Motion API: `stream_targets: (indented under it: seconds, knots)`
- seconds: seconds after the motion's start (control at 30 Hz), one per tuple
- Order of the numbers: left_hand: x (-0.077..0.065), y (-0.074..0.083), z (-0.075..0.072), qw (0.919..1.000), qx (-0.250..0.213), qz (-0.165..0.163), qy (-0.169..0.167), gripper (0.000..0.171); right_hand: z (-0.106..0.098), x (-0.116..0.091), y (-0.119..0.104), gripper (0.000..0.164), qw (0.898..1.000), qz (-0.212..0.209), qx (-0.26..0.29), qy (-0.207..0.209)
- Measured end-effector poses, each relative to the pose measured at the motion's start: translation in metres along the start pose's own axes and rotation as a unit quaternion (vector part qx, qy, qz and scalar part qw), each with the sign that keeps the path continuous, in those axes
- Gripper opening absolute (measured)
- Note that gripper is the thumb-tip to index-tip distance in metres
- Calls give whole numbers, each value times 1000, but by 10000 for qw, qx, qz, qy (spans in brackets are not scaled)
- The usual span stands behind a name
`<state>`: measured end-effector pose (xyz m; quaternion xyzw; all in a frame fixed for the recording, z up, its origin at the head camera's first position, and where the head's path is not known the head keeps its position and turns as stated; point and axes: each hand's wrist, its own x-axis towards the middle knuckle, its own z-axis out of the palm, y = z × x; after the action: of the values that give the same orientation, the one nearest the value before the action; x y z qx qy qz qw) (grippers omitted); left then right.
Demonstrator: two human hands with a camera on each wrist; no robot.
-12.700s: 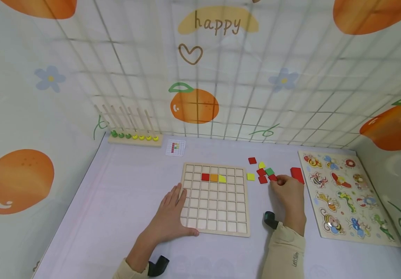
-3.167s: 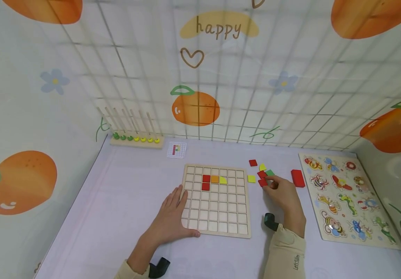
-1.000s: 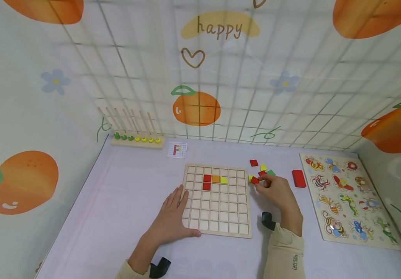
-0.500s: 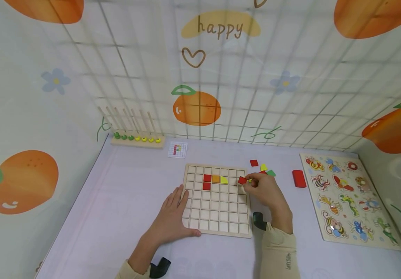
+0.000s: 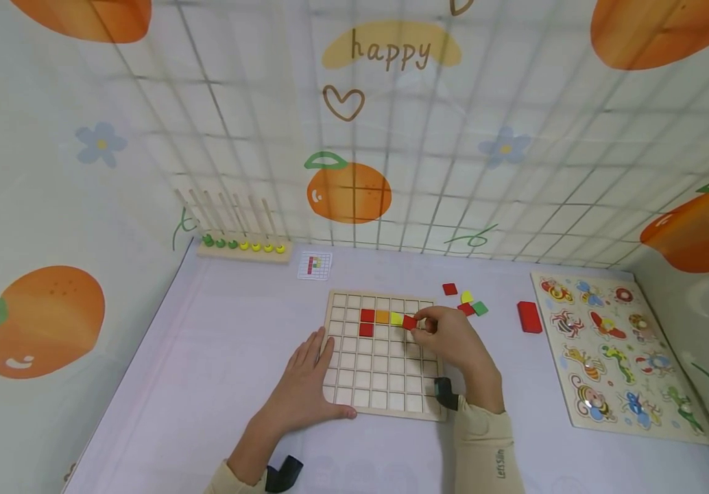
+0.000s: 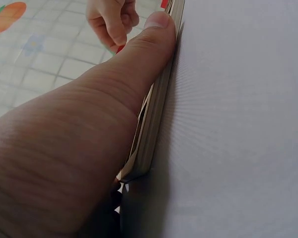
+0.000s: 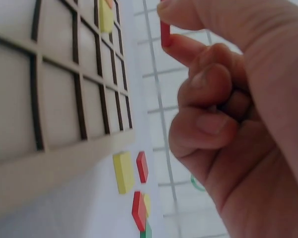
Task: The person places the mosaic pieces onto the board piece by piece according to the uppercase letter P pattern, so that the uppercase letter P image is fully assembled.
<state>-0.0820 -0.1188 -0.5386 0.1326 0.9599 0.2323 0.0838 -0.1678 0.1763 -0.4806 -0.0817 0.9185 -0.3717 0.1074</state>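
Note:
My right hand (image 5: pixel 456 339) pinches a small red square tile (image 5: pixel 409 322) between thumb and index finger, above the upper right of a wooden grid board (image 5: pixel 385 414). In the right wrist view that red tile (image 7: pixel 165 32) shows edge-on, with the other fingers curled. My left hand (image 5: pixel 302 387) lies spread along the board's left edge, its thumb (image 6: pixel 149 42) against the near edge. Two red tiles, one above the other (image 5: pixel 366 329), sit in the grid. Right of the upper one are an orange tile (image 5: pixel 382 317) and a yellow tile (image 5: pixel 396 318).
Right of the board lie loose red tiles (image 5: pixel 450 289), a green one (image 5: pixel 481 308) and yellow ones (image 7: pixel 123 172). Farther right are a red block (image 5: pixel 530 317) and an insect puzzle board (image 5: pixel 552 357). A pattern card (image 5: pixel 314 265) and pegged bead stand (image 5: pixel 243 254) stand behind.
A second red tile joined the grid between the first two frames. Since then my right hand has picked another red tile from the pile and carried it left over the board. My left hand stays.

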Motion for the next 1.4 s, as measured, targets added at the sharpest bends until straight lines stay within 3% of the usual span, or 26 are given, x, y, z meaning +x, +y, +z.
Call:
stream_targets:
  seconds: [0.67,1.4]
  knots:
    - [1,0,-2,9999,111,-11,-93,140,31,9,-29,13,9952,-865,-288,-349]
    - [0,1,-2,9997,207,-49,-75,140,59,12,-44,15,9881,-909,-953,-791]
